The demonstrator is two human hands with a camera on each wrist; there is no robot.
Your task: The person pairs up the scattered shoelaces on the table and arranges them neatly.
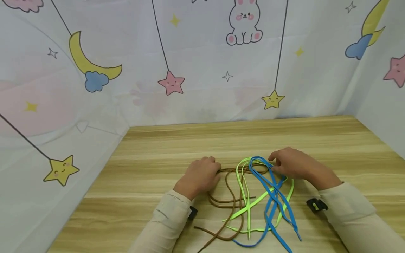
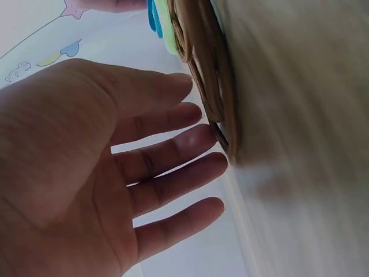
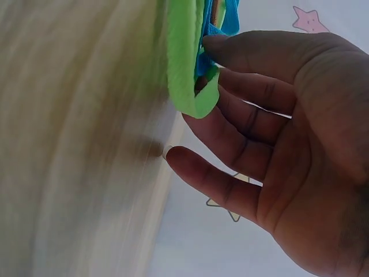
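Note:
Brown round shoelaces, flat lime-green shoelaces and flat blue shoelaces lie crossed in one loose tangle on the wooden table. My left hand is at the left side of the tangle. In the left wrist view, its outstretched fingers reach the end of the brown laces without closing round them. On the opposite side is my right hand, fingers loosely bent. The right wrist view shows its thumb against a blue lace and fingertips partly behind a green loop.
A wood-grain tabletop spreads under both hands. White fabric walls printed with stars, moons and a rabbit stand at the back and sides. A black strap buckle is at the right wrist.

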